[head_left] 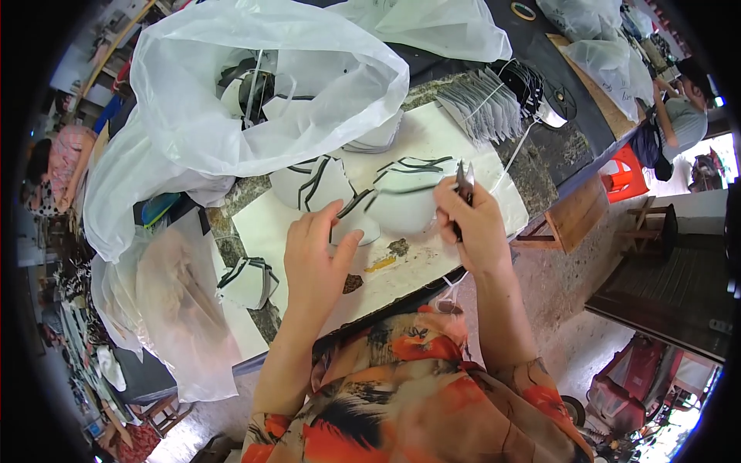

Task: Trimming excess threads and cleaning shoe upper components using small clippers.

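My right hand (475, 220) is closed around a small pair of dark-handled thread snips (464, 184), blades pointing up and away from me. Just left of it lies a stack of white curved fabric pieces (409, 204) with black trim strips. My left hand (318, 255) has its thumb and fingers apart, beside a smaller white piece with black edging (359, 228). Its fingertips are at that piece's edge; whether they touch it I cannot tell. Behind the left fingers sits another pile of white, black-trimmed pieces (315, 184).
A large open plastic bag (262, 147) holds more black-and-white pieces at the back left. Tied grey pieces (482, 108) lie at the back right. One folded white piece (248, 283) is left of me. A white board (432, 270) covers the worktop. Other people sit at both sides.
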Demonstrator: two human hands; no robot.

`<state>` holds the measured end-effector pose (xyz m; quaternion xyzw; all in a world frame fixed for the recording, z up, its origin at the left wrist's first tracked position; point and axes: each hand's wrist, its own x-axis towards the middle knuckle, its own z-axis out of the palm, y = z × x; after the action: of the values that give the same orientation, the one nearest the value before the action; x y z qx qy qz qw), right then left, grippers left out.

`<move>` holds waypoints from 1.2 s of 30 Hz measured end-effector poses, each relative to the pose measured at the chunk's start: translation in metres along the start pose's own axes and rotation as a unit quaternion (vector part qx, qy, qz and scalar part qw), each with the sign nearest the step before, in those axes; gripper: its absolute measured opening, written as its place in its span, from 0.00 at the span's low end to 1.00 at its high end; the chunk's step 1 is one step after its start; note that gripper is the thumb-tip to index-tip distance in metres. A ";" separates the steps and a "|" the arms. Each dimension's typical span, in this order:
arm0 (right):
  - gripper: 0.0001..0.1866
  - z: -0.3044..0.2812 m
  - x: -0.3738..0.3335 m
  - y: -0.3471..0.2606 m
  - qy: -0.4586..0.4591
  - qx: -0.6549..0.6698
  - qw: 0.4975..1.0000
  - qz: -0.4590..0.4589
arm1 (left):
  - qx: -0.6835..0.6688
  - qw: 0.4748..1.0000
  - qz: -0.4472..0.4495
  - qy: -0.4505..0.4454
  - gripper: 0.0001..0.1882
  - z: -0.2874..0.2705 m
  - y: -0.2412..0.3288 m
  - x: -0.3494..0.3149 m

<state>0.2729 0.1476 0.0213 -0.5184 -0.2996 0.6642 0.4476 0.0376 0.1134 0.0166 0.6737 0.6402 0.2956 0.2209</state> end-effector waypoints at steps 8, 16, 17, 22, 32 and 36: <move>0.20 -0.012 -0.020 0.000 -0.034 0.035 0.999 -0.020 | 0.127 0.991 0.014 -0.028 0.27 -0.009 -0.006 -0.035; 0.30 0.008 -0.049 -0.007 -0.185 0.057 0.978 0.079 | -0.362 0.899 -0.169 -0.181 0.19 -0.027 0.025 -0.011; 0.30 0.010 -0.049 -0.006 -0.198 0.029 0.976 0.080 | -0.362 0.899 -0.172 -0.180 0.19 -0.024 0.026 -0.009; 0.29 0.016 -0.059 -0.002 -0.202 -0.001 0.977 0.072 | -0.306 0.935 -0.102 -0.144 0.20 -0.018 0.039 -0.012; 0.27 0.023 -0.067 -0.001 -0.199 -0.037 0.979 0.033 | -0.476 0.852 -0.165 -0.143 0.08 -0.004 0.030 -0.023; 0.24 0.021 -0.071 -0.005 -0.246 -0.082 0.963 0.073 | -0.496 0.839 -0.183 -0.129 0.06 -0.006 0.023 -0.038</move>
<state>0.2584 0.0869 0.0614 -0.3941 -0.4158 0.7751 0.2663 0.0496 0.0736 0.0324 0.3765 0.4851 0.4381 0.6565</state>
